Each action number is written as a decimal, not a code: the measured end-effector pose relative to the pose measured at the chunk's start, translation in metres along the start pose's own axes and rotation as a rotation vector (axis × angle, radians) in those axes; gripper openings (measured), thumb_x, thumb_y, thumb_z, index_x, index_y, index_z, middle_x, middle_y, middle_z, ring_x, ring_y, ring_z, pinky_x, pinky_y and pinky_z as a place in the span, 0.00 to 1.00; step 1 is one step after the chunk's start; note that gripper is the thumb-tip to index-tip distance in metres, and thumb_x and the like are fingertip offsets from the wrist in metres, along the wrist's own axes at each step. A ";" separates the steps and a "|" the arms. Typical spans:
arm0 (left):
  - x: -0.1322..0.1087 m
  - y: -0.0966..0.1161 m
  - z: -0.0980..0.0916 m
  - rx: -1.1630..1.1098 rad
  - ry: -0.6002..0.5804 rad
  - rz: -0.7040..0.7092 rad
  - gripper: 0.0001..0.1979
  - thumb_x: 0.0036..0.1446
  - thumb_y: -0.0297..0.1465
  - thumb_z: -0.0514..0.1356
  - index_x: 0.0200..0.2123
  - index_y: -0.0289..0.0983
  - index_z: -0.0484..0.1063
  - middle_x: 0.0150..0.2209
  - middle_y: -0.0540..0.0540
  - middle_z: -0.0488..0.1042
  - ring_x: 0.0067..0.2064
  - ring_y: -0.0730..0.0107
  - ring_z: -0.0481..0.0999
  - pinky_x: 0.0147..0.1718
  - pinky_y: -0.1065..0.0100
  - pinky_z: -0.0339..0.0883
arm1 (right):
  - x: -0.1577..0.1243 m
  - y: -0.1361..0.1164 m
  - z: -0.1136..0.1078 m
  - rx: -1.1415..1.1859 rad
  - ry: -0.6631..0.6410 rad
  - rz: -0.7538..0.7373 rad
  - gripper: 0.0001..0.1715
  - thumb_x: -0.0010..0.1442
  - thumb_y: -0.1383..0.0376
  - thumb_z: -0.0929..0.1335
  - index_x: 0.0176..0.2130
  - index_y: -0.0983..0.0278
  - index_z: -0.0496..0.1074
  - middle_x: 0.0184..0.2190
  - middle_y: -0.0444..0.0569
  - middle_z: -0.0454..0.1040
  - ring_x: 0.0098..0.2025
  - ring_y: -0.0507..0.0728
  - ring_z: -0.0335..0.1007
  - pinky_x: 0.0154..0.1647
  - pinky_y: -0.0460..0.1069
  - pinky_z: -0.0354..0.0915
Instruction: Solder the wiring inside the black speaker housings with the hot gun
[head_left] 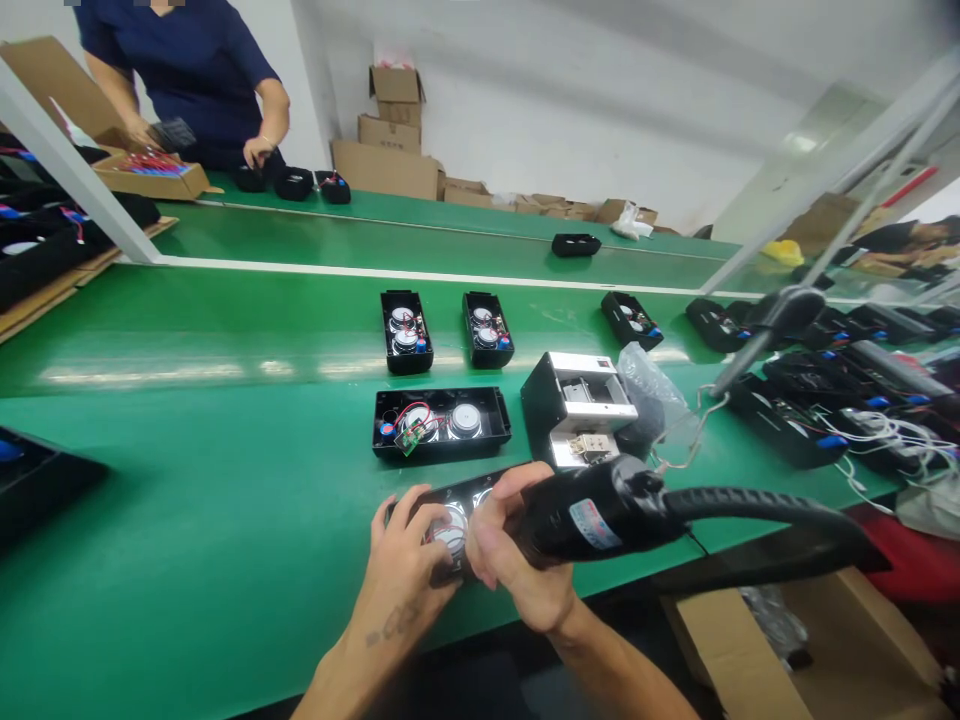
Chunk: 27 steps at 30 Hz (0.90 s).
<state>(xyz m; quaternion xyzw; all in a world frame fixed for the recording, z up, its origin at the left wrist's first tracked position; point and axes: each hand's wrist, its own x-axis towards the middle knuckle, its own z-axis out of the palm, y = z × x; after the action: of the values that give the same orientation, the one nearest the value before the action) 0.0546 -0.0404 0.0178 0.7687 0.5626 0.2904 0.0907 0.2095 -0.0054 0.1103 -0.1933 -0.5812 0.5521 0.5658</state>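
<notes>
Corded tool [574, 515] is being gripped in the right hand [514, 540], tip hidden, over the right half of a case [465, 492], which is being held on the bench [225, 560] by the left hand [409, 550] at its left end, long axis running left to right.

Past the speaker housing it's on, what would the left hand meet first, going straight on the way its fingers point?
Likely the open speaker housing with the green circuit board, lying just beyond the left hand, though exact depth and line are hard to judge.
</notes>
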 end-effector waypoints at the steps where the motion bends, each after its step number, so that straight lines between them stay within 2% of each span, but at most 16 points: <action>1: 0.000 -0.001 0.001 -0.003 -0.001 0.002 0.10 0.47 0.26 0.72 0.33 0.47 0.81 0.50 0.49 0.81 0.66 0.39 0.69 0.63 0.32 0.57 | 0.002 -0.007 -0.003 0.001 0.002 -0.008 0.13 0.71 0.66 0.69 0.52 0.53 0.63 0.24 0.32 0.62 0.19 0.47 0.57 0.21 0.44 0.59; 3: -0.002 -0.006 0.003 -0.006 -0.018 0.020 0.08 0.47 0.27 0.73 0.28 0.45 0.79 0.50 0.48 0.81 0.66 0.39 0.69 0.63 0.33 0.57 | 0.013 -0.026 -0.014 -0.007 0.063 -0.084 0.12 0.71 0.65 0.68 0.52 0.53 0.64 0.22 0.32 0.62 0.17 0.48 0.56 0.20 0.44 0.59; 4: -0.002 -0.009 0.005 -0.003 -0.028 0.041 0.07 0.47 0.28 0.73 0.28 0.45 0.78 0.50 0.48 0.81 0.66 0.39 0.69 0.61 0.33 0.58 | 0.023 -0.035 -0.024 -0.029 0.137 -0.166 0.12 0.71 0.64 0.69 0.51 0.53 0.65 0.21 0.32 0.61 0.16 0.48 0.55 0.19 0.44 0.59; 7: -0.004 -0.021 0.011 0.043 0.003 0.103 0.07 0.46 0.28 0.72 0.26 0.45 0.77 0.49 0.47 0.81 0.64 0.37 0.70 0.58 0.34 0.61 | 0.064 -0.053 -0.068 -0.182 0.523 -0.566 0.11 0.70 0.58 0.70 0.50 0.55 0.66 0.21 0.33 0.64 0.17 0.50 0.58 0.22 0.47 0.62; 8: -0.004 -0.025 0.013 0.064 0.020 0.127 0.07 0.46 0.27 0.71 0.26 0.45 0.77 0.49 0.47 0.82 0.63 0.37 0.70 0.57 0.34 0.61 | 0.079 -0.056 -0.086 -0.247 0.677 -0.704 0.12 0.70 0.55 0.69 0.49 0.55 0.66 0.22 0.34 0.65 0.19 0.51 0.60 0.25 0.48 0.65; 9: -0.004 -0.027 0.015 0.083 0.033 0.157 0.07 0.46 0.27 0.71 0.27 0.45 0.77 0.49 0.47 0.82 0.63 0.36 0.71 0.56 0.35 0.62 | 0.092 -0.057 -0.105 -0.309 0.806 -0.777 0.13 0.70 0.52 0.69 0.49 0.55 0.65 0.24 0.35 0.68 0.23 0.52 0.66 0.31 0.50 0.69; 10: -0.004 -0.028 0.016 0.101 0.044 0.187 0.07 0.46 0.27 0.70 0.27 0.46 0.77 0.49 0.47 0.82 0.62 0.36 0.71 0.55 0.35 0.62 | 0.102 -0.056 -0.122 -0.392 0.861 -0.753 0.16 0.68 0.50 0.70 0.47 0.56 0.65 0.26 0.37 0.71 0.28 0.54 0.72 0.37 0.52 0.71; 11: -0.003 -0.029 0.017 0.117 0.051 0.209 0.07 0.46 0.27 0.70 0.27 0.46 0.77 0.49 0.47 0.82 0.62 0.36 0.71 0.54 0.36 0.63 | 0.108 -0.056 -0.136 -0.488 0.839 -0.649 0.20 0.64 0.50 0.73 0.45 0.57 0.66 0.26 0.37 0.72 0.30 0.54 0.73 0.40 0.53 0.71; 13: -0.003 -0.027 0.017 0.137 0.065 0.215 0.08 0.45 0.26 0.70 0.27 0.45 0.77 0.49 0.47 0.81 0.62 0.37 0.71 0.55 0.36 0.63 | 0.107 -0.056 -0.155 -0.606 0.761 -0.496 0.25 0.59 0.50 0.77 0.44 0.59 0.66 0.24 0.36 0.71 0.28 0.54 0.72 0.40 0.54 0.70; 14: -0.003 -0.025 0.018 0.144 0.072 0.201 0.08 0.44 0.25 0.69 0.27 0.45 0.77 0.49 0.46 0.81 0.62 0.37 0.70 0.56 0.36 0.62 | 0.100 -0.057 -0.159 -0.615 0.736 -0.479 0.26 0.59 0.50 0.77 0.45 0.59 0.66 0.23 0.34 0.69 0.26 0.54 0.70 0.38 0.53 0.69; 17: -0.003 -0.020 0.018 0.151 0.082 0.156 0.09 0.43 0.24 0.69 0.26 0.44 0.76 0.48 0.46 0.82 0.64 0.37 0.69 0.57 0.36 0.61 | 0.062 -0.054 -0.159 -0.531 0.744 -0.505 0.27 0.61 0.54 0.77 0.52 0.57 0.64 0.21 0.31 0.65 0.21 0.51 0.63 0.30 0.51 0.65; 18: -0.004 -0.020 0.019 0.152 0.081 0.158 0.08 0.43 0.24 0.69 0.26 0.44 0.76 0.48 0.46 0.82 0.63 0.37 0.70 0.57 0.36 0.61 | 0.048 -0.049 -0.158 -0.509 0.739 -0.453 0.27 0.61 0.55 0.77 0.52 0.57 0.64 0.21 0.31 0.65 0.20 0.51 0.62 0.28 0.50 0.64; 22: -0.004 -0.023 0.018 0.158 0.073 0.159 0.06 0.46 0.27 0.68 0.25 0.44 0.76 0.48 0.45 0.82 0.63 0.37 0.70 0.57 0.37 0.61 | 0.004 -0.012 -0.159 -0.500 0.671 -0.087 0.26 0.61 0.52 0.76 0.50 0.62 0.68 0.22 0.35 0.68 0.20 0.52 0.65 0.24 0.49 0.62; 25: -0.004 -0.025 0.017 0.166 0.064 0.163 0.05 0.48 0.28 0.67 0.25 0.44 0.76 0.48 0.45 0.82 0.64 0.38 0.69 0.57 0.37 0.61 | -0.002 0.003 -0.161 -0.531 0.663 0.026 0.24 0.60 0.54 0.76 0.48 0.63 0.68 0.19 0.35 0.69 0.19 0.52 0.66 0.25 0.50 0.65; 27: -0.004 -0.025 0.017 0.173 0.063 0.167 0.06 0.47 0.27 0.67 0.25 0.45 0.76 0.47 0.46 0.83 0.63 0.37 0.70 0.57 0.37 0.62 | 0.007 -0.004 -0.159 -0.519 0.694 -0.039 0.22 0.62 0.55 0.76 0.48 0.61 0.67 0.18 0.33 0.67 0.18 0.51 0.64 0.25 0.49 0.64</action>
<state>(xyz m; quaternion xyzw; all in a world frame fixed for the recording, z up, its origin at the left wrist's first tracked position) 0.0425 -0.0319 -0.0090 0.8084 0.5221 0.2714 -0.0180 0.3480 0.0670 0.0776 -0.4923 -0.4795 0.2793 0.6706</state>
